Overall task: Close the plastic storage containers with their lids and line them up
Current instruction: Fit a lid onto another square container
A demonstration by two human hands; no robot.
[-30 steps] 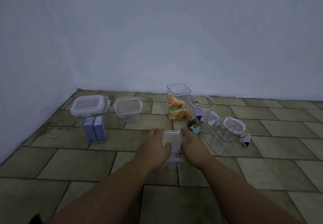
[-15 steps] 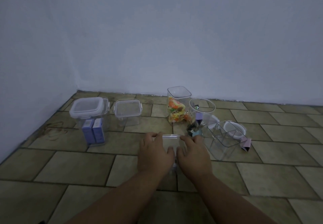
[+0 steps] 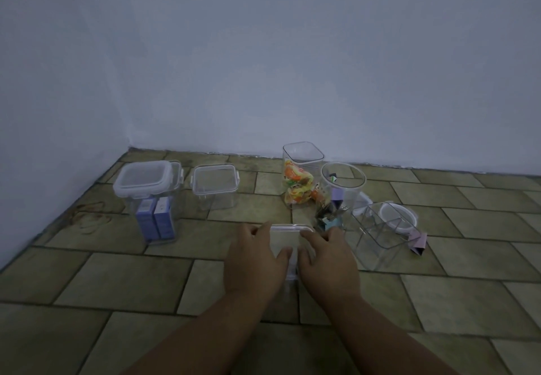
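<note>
My left hand (image 3: 254, 260) and my right hand (image 3: 325, 257) both press down on the clear lid (image 3: 285, 235) of a small clear container on the tiled floor, fingers curled over its far edge. At the left stand a tall lidded container (image 3: 147, 199) holding purple boxes and a small lidded container (image 3: 215, 185). Behind my hands stand an open tall square container (image 3: 301, 169) with colourful packets and an open round jar (image 3: 343, 187) with clips. A divided clear container (image 3: 380, 235) stands open to the right, with white round lids (image 3: 399, 218) behind it.
A purple binder clip (image 3: 418, 244) lies on the floor at the right. The white wall (image 3: 263, 67) runs behind the containers and along the left. Several rubber bands (image 3: 90, 216) lie on the tiles at the left.
Both hands have closed in toward each other over the small container's lid, and the view has shifted slightly.
</note>
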